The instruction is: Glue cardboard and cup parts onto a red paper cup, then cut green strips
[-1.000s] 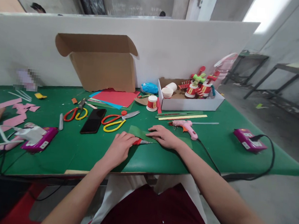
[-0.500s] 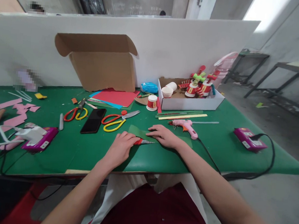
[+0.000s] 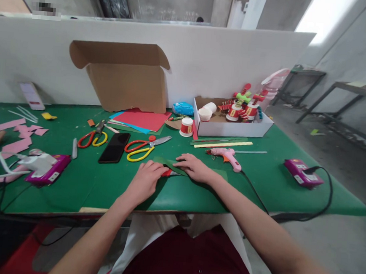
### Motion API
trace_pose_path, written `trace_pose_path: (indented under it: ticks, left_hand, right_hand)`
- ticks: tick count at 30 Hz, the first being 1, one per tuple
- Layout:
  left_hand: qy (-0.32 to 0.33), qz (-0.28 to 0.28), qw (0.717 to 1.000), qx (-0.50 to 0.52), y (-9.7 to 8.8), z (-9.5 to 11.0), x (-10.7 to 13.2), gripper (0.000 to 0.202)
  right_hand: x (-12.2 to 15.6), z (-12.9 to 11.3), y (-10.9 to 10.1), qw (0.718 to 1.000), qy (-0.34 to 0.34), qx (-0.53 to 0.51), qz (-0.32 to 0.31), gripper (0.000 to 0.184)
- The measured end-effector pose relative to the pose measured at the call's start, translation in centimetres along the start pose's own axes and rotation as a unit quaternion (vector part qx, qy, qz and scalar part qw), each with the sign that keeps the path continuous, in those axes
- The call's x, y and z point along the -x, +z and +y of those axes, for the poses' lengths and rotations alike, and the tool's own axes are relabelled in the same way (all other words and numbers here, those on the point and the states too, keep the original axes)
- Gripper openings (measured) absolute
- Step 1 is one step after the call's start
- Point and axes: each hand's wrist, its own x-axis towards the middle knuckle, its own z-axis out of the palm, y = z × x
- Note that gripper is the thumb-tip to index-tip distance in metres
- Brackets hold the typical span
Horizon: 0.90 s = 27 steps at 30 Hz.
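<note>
While my left hand grips the red knife and my right hand lies flat on the green paper near the table's front edge, I think the paper is thin, light and bendy, so I press close beside the cut.

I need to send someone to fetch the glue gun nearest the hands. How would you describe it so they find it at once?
On the green table, look just in front of the white cardboard tray of paper-cup figures. The pink glue gun lies on its side beside the right hand, a black cord running from its handle. The other glue gun, far left, is white.
</note>
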Motion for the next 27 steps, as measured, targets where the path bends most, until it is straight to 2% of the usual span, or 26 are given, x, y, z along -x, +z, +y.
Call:
trace_pose_path:
  ticks: [4,7,9,13,16,27]
  left_hand:
    - [-0.008,0.018,1.000,-0.019,-0.5,-2.3,1.0,0.038]
    - [-0.012,0.023,0.999,-0.029,-0.8,-3.2,1.6,0.038]
    - [-0.012,0.026,0.999,-0.030,-0.8,-3.4,1.7,0.038]
    - [-0.010,0.035,0.999,-0.026,-0.4,-3.3,1.9,0.038]
    - [-0.014,0.038,0.999,-0.025,-0.3,-3.2,2.0,0.038]
    - [-0.006,0.040,0.999,-0.016,-0.2,-2.6,1.9,0.037]
  right_hand:
    - [-3.6,-1.5,1.5,1.000,0.004,0.003,-0.019,0.031]
    - [-4.6,-1.9,1.2,0.999,-0.016,0.019,-0.029,0.030]
    - [-3.6,-1.5,0.3,0.999,-0.020,0.031,-0.022,0.031]
    - [0.4,-0.4,-1.6,0.999,-0.004,0.033,-0.015,0.036]
    - [2.4,-0.2,-2.0,0.999,0.013,0.036,-0.022,0.037]
    - [2.5,-0.2,-1.5,0.999,0.026,0.039,-0.028,0.037]
